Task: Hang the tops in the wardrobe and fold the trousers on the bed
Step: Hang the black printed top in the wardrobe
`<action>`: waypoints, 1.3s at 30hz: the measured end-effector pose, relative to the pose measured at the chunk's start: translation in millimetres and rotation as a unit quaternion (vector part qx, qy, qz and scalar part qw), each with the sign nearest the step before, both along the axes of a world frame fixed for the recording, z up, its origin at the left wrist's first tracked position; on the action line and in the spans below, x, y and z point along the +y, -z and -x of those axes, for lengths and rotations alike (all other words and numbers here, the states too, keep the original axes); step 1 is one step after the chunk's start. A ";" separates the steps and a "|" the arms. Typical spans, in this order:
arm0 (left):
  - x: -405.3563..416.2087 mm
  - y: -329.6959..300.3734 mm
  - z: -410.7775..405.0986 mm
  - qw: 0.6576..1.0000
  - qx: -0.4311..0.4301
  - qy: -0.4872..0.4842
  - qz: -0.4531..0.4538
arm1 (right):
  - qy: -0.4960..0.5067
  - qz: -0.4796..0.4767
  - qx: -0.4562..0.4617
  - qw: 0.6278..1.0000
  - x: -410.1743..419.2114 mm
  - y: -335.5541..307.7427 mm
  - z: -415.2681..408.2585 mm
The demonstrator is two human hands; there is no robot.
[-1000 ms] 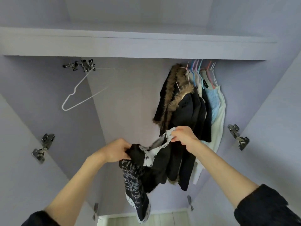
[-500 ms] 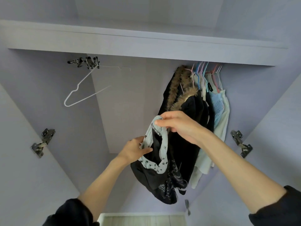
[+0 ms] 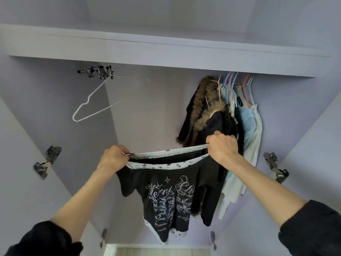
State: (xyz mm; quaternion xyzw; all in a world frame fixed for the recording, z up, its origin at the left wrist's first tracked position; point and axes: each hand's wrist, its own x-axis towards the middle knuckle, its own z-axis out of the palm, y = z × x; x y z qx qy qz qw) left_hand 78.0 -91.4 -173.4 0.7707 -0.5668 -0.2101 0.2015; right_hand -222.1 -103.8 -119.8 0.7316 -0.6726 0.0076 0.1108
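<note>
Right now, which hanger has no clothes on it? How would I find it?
Look inside the open wardrobe, under its shelf, toward the left end. The white wire hanger dangles there, tilted, alone. Every other hanger is crowded at the right end and carries clothes such as the fur-trimmed black coat; this one is bare.

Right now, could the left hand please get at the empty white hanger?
Probably yes: nothing hangs between the left hand and the white hanger, but it grips the black top and must let go first.

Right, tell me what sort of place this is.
The inside of an open wardrobe, most likely in a bedroom. An empty white hanger hangs at the upper left, coats and tops on coloured hangers crowd the right, and door hinges sit on both side panels.
</note>
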 end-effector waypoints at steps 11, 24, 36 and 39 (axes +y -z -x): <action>21.4 -28.1 -48.3 0.958 0.240 -0.153 0.035 | -0.036 -0.223 -0.400 0.888 -43.6 14.9 -65.0; 13.1 -47.1 -129.9 0.957 0.197 -0.182 0.110 | -0.112 -0.370 -0.523 0.759 -109.8 9.2 -272.2; -1.7 -52.4 -166.6 0.969 0.136 -0.170 0.117 | -0.015 -0.390 -0.783 0.484 -173.3 -12.5 -388.4; -8.2 -49.9 -166.8 0.970 0.141 -0.166 0.112 | -0.003 -0.355 -0.817 0.454 -177.7 -10.6 -386.4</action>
